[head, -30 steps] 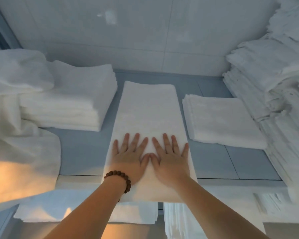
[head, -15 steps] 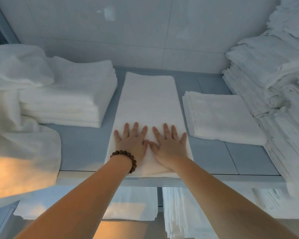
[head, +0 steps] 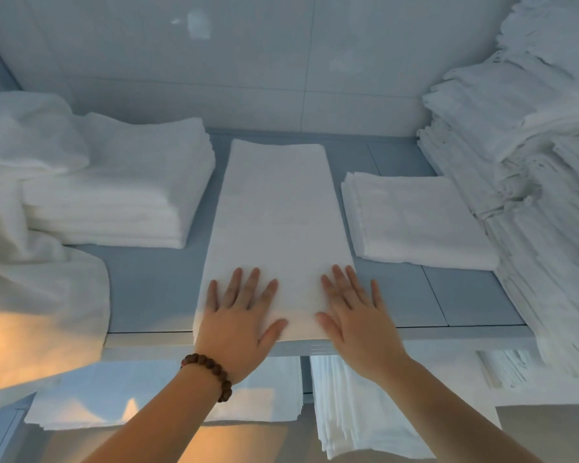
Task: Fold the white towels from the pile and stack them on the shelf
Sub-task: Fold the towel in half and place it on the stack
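Nearest me, a beaded bracelet [head: 211,372] circles my left wrist. Below my wrists, more white linen [head: 345,412] sits on a lower level. My left hand [head: 239,324] and right hand [head: 358,320] lie flat and palm down, fingers spread, gripping nothing, with a strip of cloth showing between them. Both press on the near end of the long folded towel [head: 274,212], which runs straight away from my fingertips along the shelf [head: 147,289]. My right little finger reaches past the towel's right edge.

Left of my left hand, a loose towel pile [head: 30,262] droops over the shelf's front edge. Beyond it stands a thick folded stack [head: 124,195]. Ahead of my right hand lies a low folded stack [head: 415,218], and further right rises a tall heap [head: 532,162]. Past everything stands the tiled wall [head: 248,61].
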The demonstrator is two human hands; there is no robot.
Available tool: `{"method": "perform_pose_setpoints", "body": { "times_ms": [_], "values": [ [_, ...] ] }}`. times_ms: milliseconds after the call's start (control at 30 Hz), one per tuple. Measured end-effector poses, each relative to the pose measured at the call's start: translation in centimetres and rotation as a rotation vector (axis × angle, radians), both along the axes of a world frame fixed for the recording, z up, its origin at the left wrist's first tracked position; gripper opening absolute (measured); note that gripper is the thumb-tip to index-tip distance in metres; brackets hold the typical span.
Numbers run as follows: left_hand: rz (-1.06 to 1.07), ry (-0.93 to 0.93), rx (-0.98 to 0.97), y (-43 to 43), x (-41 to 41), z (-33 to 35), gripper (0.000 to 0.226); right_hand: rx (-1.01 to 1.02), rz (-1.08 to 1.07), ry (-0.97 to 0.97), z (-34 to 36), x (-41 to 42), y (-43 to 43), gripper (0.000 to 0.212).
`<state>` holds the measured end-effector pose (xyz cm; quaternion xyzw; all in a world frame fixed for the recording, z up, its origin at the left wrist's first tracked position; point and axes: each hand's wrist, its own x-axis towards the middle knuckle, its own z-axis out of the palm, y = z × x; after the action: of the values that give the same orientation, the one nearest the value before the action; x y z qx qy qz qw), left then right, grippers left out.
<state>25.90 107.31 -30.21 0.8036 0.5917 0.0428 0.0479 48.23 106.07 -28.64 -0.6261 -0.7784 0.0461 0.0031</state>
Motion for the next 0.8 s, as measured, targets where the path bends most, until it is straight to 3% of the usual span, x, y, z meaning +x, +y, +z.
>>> {"method": "perform_pose_setpoints", "body": {
  "times_ms": [133, 233, 633, 800],
  "values": [
    [-0.028, 0.045, 0.001, -0.7, -0.5, -0.5, 0.097, -0.061, 0.081, 0.007, -0.5, -1.4, -0.7, 0.087],
    [-0.069, 0.081, -0.012, -0.7, -1.0, -0.8, 0.102, -0.067, 0.082, -0.057, -0.7, -1.5, -1.0, 0.098],
    [-0.003, 0.164, -0.006, -3.2, -0.7, -0.2, 0.095, 0.195, 0.074, -0.170, 0.1, -2.5, -3.6, 0.088],
    [-0.034, 0.187, -0.084, -4.2, -1.0, 1.0, 0.092, 0.008, 0.098, -0.144, 0.4, -2.0, -4.4, 0.087]
  ]
}}
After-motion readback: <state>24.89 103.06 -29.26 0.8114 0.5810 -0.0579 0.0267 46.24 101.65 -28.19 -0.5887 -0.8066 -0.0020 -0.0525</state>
